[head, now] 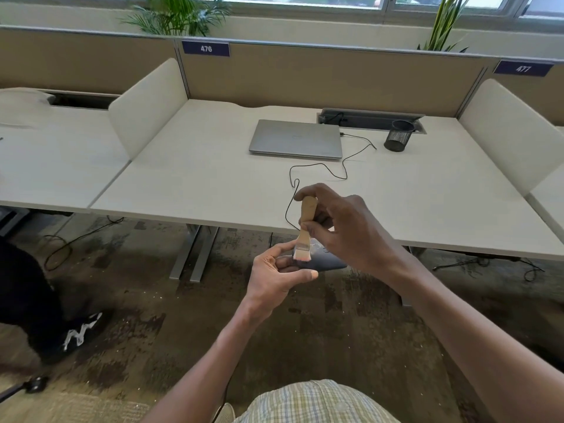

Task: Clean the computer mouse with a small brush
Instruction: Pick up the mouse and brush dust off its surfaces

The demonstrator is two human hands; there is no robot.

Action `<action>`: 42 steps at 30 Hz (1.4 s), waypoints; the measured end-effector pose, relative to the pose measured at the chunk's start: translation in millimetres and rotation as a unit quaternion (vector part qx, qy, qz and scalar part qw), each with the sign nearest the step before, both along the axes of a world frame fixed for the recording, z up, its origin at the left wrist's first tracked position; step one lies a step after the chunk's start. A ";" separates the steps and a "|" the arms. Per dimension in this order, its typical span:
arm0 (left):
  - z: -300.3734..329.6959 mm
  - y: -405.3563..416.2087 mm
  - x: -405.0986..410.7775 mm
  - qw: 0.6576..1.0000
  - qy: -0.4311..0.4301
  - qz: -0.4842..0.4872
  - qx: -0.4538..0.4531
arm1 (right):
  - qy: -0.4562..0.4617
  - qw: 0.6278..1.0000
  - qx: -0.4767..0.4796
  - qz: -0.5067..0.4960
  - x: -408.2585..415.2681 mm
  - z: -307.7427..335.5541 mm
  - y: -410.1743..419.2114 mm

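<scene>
Office desk (213, 184) lies beyond; the wired mouse (323, 261) is gripped by the left hand (274, 276), long axis rightward, while the brush (303, 236), pinched by the right hand (345, 230), is held bristles-down on its near end.

1. The brush (305, 227) has a pale tan wooden handle, a silvery band and light pinkish-white bristles.
2. The mouse (323, 261) is dark blue-grey; its cable (317, 169) is black.
3. The desk (213, 178) is off-white.
4. The laptop (295, 138), toward the desk's far edge, is silver-grey.
5. The mesh pen cup (398, 136), near the far right corner, is black.
6. The partition (335, 77) is tan, with navy labels (206, 48) bearing white numbers.
7. The shorts (314, 403) show a pale green-and-cream plaid.
</scene>
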State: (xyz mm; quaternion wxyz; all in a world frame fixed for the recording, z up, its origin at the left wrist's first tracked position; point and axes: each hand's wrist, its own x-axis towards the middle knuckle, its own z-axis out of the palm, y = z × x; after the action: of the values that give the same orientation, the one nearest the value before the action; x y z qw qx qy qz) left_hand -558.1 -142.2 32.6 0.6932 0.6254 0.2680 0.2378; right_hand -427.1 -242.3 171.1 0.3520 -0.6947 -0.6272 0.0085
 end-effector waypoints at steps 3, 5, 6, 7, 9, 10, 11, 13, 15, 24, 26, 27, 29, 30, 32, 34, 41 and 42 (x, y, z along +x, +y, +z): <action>-2.0 1.4 -2.3 1.000 0.005 -0.008 -0.008 | -0.012 1.000 0.011 -0.013 2.5 2.8 5.7; -2.5 2.8 -3.5 1.000 0.004 -0.004 -0.005 | -0.010 1.000 0.024 -0.010 2.7 4.3 7.6; -2.3 3.4 -3.7 1.000 0.004 -0.001 -0.002 | -0.008 1.000 0.026 -0.002 1.8 4.0 7.6; -1.8 3.8 -4.1 1.000 0.003 0.003 0.000 | -0.008 1.000 0.021 0.011 0.1 2.9 7.2; -0.6 4.1 -4.1 1.000 0.000 0.011 -0.002 | -0.020 0.999 -0.001 0.035 -4.2 -0.7 6.8; -0.1 4.0 -3.8 1.000 0.000 0.012 -0.002 | -0.027 0.999 -0.010 0.039 -5.2 -2.3 7.1; -0.1 3.8 -3.7 1.000 0.001 0.012 0.000 | -0.033 0.999 -0.013 0.036 -4.9 -3.3 8.2; -1.7 3.6 -3.7 1.000 -0.001 0.006 0.000 | -0.041 0.999 -0.008 0.020 -1.2 -1.7 11.6; -2.7 3.2 -4.2 1.000 -0.003 0.000 -0.006 | -0.047 0.999 -0.002 0.008 1.7 1.6 15.1; -0.3 2.6 -1.7 1.000 0.000 -0.002 0.012 | -0.023 0.999 -0.024 0.021 -1.5 -2.4 21.3; -0.8 1.4 -2.1 1.000 -0.003 -0.008 0.006 | -0.024 0.999 -0.023 0.001 4.3 0.5 23.6; -1.1 1.0 -2.3 1.000 -0.004 -0.008 0.001 | -0.027 0.999 -0.019 -0.007 6.7 2.5 24.9; -2.1 0.7 -2.2 1.000 0.000 -0.007 0.000 | -0.015 1.000 -0.007 -0.012 8.1 5.3 26.4; -2.7 1.3 -2.4 1.000 0.003 -0.008 0.004 | -0.002 1.000 -0.002 -0.007 6.9 5.4 26.6; -4.0 3.2 -3.8 1.000 0.008 -0.009 0.015 | 0.009 1.000 0.000 0.009 3.4 3.4 26.3; -3.7 4.1 -4.9 1.000 0.012 -0.009 0.022 | 0.003 1.000 -0.009 0.006 2.9 0.1 26.0; -3.2 0.1 -4.9 1.000 0.002 -0.013 0.005 | 0.051 0.998 0.017 -0.028 11.5 7.8 20.2; -3.0 0.3 -4.9 1.000 0.000 -0.011 0.006 | 0.067 0.997 0.027 -0.025 12.0 9.0 17.0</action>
State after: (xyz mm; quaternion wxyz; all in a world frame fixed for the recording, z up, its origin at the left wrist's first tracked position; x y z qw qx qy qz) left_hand -563.0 -141.9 29.6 0.6920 0.6322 0.2600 0.2319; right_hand -415.1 -225.3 180.1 0.4124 -0.6982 -0.5845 0.0291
